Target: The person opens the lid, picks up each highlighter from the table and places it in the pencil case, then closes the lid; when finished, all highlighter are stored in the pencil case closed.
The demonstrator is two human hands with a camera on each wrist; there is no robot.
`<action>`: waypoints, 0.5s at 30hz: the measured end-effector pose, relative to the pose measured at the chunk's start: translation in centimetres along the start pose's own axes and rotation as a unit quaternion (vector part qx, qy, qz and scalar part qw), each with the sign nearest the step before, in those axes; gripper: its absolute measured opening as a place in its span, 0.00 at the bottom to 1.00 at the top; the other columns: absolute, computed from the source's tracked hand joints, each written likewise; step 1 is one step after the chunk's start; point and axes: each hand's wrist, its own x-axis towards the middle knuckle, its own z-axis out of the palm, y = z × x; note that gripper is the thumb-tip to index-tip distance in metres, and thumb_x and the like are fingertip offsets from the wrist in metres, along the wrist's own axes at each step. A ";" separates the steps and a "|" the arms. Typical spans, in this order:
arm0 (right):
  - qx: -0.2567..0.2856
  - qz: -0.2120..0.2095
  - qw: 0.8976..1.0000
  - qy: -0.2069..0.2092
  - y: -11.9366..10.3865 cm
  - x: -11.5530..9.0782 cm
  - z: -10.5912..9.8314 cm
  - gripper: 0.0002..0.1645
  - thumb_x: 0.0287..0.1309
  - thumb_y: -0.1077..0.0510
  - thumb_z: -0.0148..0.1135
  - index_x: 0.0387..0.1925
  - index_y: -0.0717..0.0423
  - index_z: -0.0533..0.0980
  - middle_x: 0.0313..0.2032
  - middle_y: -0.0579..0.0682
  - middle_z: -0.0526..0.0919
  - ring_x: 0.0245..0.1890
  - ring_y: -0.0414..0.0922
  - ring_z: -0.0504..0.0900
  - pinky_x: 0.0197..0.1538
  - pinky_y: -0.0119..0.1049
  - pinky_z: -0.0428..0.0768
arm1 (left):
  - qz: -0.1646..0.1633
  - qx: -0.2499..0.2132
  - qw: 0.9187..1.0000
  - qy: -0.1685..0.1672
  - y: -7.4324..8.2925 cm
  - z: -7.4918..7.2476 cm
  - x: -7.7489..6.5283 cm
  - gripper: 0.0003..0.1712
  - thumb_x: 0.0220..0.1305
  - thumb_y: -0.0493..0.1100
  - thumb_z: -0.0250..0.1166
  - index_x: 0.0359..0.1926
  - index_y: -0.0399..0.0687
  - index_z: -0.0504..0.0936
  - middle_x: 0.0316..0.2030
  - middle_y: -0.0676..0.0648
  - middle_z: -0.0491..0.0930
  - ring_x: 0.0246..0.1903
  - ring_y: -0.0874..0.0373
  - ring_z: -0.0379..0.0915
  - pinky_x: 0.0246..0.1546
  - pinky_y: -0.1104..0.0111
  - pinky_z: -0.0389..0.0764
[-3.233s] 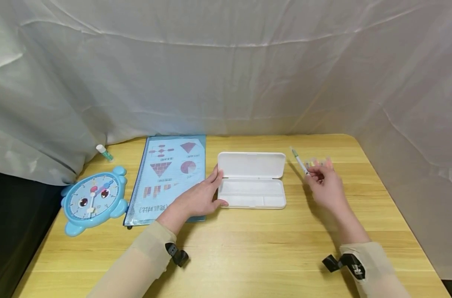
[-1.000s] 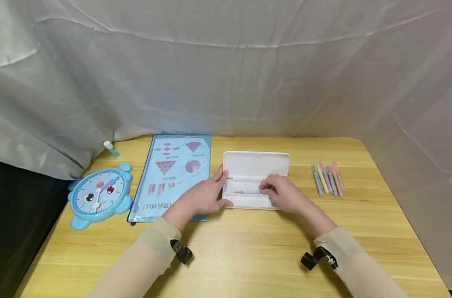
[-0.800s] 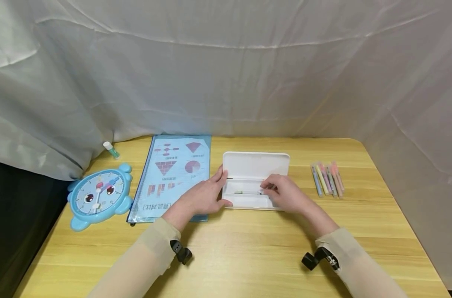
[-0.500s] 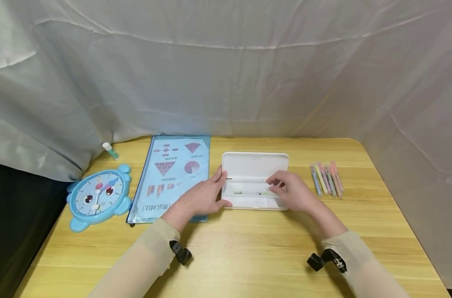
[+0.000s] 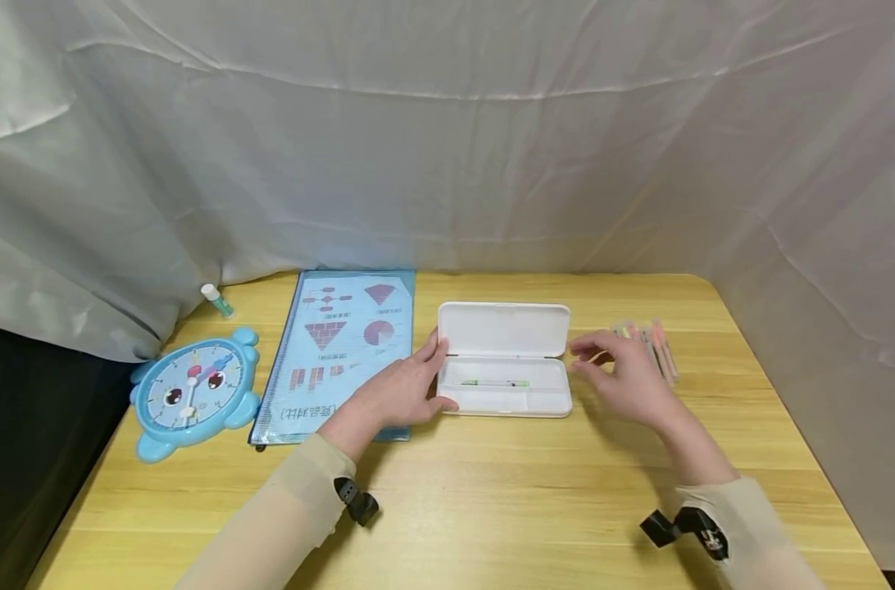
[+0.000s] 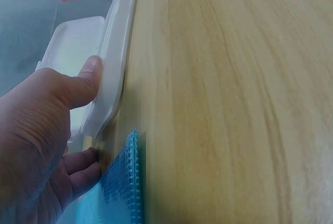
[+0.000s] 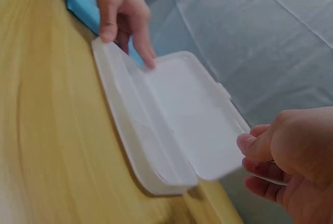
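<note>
A white pencil case (image 5: pixel 503 329) lies with its lid raised on the table. My left hand (image 5: pixel 394 387) grips its left end, thumb at the front corner and fingers along the side by the hinge. In the left wrist view the thumb (image 6: pixel 86 81) presses on the case's rim. Inside the case's back compartment rests a slim pen with green ends (image 5: pixel 495 383). Just right of the case, my right hand (image 5: pixel 628 381) hovers with loosely bent fingers and holds nothing. Behind it lie several pastel markers (image 5: pixel 663 348), partly hidden by the hand.
Left of the case lies a blue zip folder (image 5: pixel 337 344) with printed charts. A blue toy clock (image 5: pixel 193 393) sits farther left, and a glue stick (image 5: pixel 217 301) lies near the curtain (image 5: pixel 388 164). The curtain borders the table's back and right edges.
My right hand brought the pen from the right into the case, let go of it, and moved back right toward the markers. The left hand stayed on the case.
</note>
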 end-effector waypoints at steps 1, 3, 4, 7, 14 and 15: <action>-0.002 0.003 1.000 0.007 0.1 -0.2 -0.3 0.14 0.62 0.72 0.72 0.49 0.61 0.86 0.41 0.55 0.89 0.40 0.53 0.88 0.71 0.58 0.65 | 0.000 -0.001 1.000 0.000 0.0 0.0 0.0 0.62 0.70 0.67 0.67 0.85 0.39 0.43 0.83 0.38 0.34 0.67 0.36 0.71 0.63 0.53 0.77; 0.003 0.009 1.000 0.018 0.5 -0.4 -0.9 0.14 0.62 0.72 0.73 0.49 0.61 0.86 0.41 0.55 0.89 0.38 0.56 0.88 0.77 0.60 0.45 | 0.001 0.000 1.000 0.001 0.0 0.0 0.0 0.62 0.70 0.67 0.67 0.85 0.38 0.43 0.83 0.37 0.34 0.68 0.36 0.71 0.63 0.53 0.77; 0.006 0.013 1.000 0.023 0.7 -0.5 -1.2 0.14 0.61 0.72 0.73 0.49 0.61 0.86 0.41 0.56 0.89 0.38 0.56 0.88 0.78 0.60 0.36 | 0.002 -0.001 1.000 0.001 0.0 0.0 0.0 0.62 0.70 0.67 0.67 0.85 0.38 0.43 0.83 0.37 0.35 0.68 0.36 0.71 0.63 0.53 0.77; 0.027 0.024 0.999 0.028 1.4 -0.7 -2.0 0.14 0.62 0.73 0.72 0.48 0.65 0.85 0.41 0.61 0.88 0.36 0.52 0.88 0.80 0.51 0.32 | 0.000 0.001 1.000 0.000 0.0 0.0 0.0 0.62 0.71 0.67 0.67 0.85 0.39 0.43 0.83 0.38 0.34 0.68 0.36 0.71 0.63 0.53 0.77; 0.013 0.081 0.995 0.059 2.8 -1.5 -3.7 0.12 0.66 0.69 0.71 0.50 0.68 0.85 0.42 0.62 0.88 0.37 0.38 0.83 0.41 0.21 0.76 | 0.002 0.004 1.000 0.000 -0.1 0.1 0.0 0.62 0.71 0.67 0.67 0.84 0.38 0.43 0.83 0.38 0.34 0.68 0.36 0.71 0.63 0.54 0.76; 0.011 0.087 0.994 0.064 3.1 -1.6 -3.8 0.12 0.65 0.69 0.71 0.50 0.68 0.85 0.42 0.62 0.88 0.37 0.37 0.82 0.40 0.21 0.76 | 0.003 0.004 1.000 0.000 -0.1 0.1 0.0 0.62 0.71 0.67 0.67 0.84 0.38 0.43 0.83 0.37 0.34 0.68 0.36 0.70 0.64 0.54 0.76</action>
